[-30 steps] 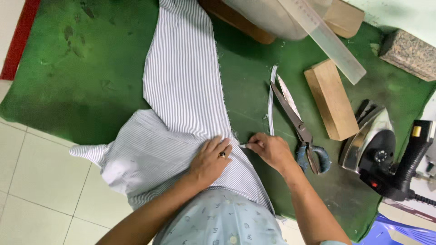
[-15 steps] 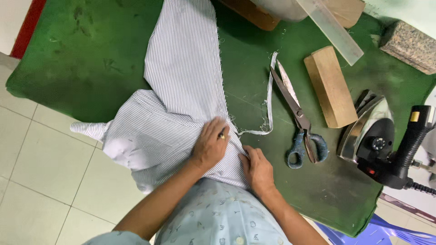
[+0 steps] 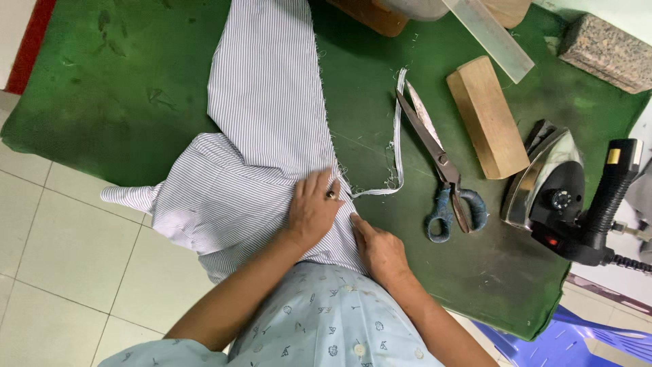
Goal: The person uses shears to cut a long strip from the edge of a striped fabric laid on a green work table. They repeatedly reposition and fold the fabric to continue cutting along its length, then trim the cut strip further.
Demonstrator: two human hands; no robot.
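Person is wearing a pale blue short-sleeved shirt (image 3: 326, 319), patterned with small dark motifs, white buttons running down the front. Forearms are showing bare. A ring (image 3: 331, 195) is sitting on the left hand (image 3: 314, 207).

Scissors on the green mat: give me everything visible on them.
The scissors are large tailor's shears: long, dull metal blades, handle loops wrapped in blue-grey material. They lie flat on the green mat, blades slightly open, tips pointing up-left toward the trimmed fabric strip, handles toward the person. They sit between the striped fabric and the wooden block. Neither hand touches them; the right hand is nearest.
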